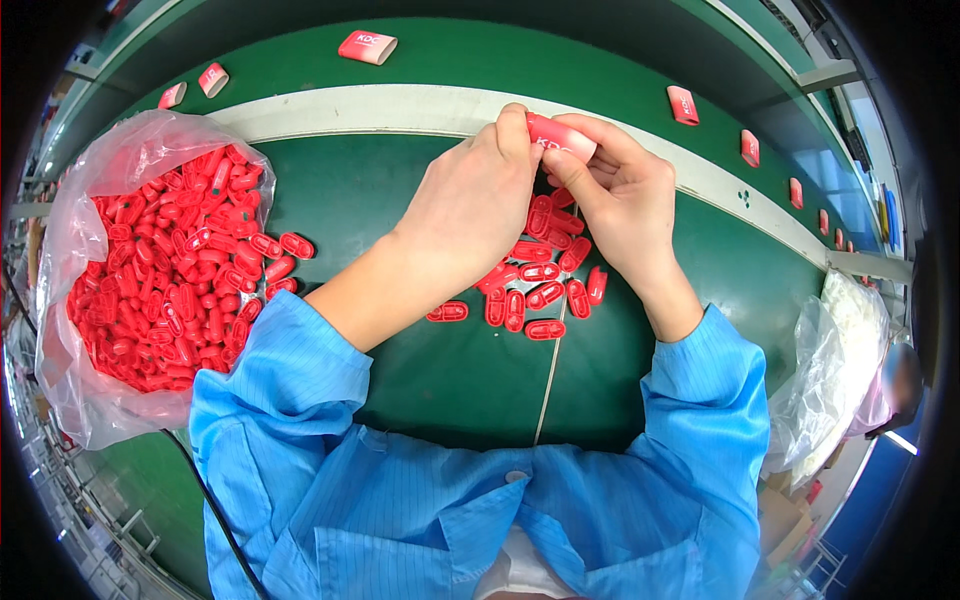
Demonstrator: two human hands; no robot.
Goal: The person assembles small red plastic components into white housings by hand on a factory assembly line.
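Over the far part of the green table, both my hands hold a flattened oval plastic casing (563, 138) that fades from red to pale. My left hand (478, 195) is closed at its red left end, and those fingers hide whether a cap sits there. Pinched between thumb and fingers of my right hand (628, 190) is the pale right end. Beneath and nearer than the hands lies a loose pile of small red oval plastic caps (540, 271), some with their hollow side up.
A clear plastic bag (75, 250) full of red caps stands open at the left, with several spilled beside it. Beyond a pale rail (380, 108), similar casings (367, 47) lie spaced along a green belt (560, 70). At the right edge sits another plastic bag (835, 350).
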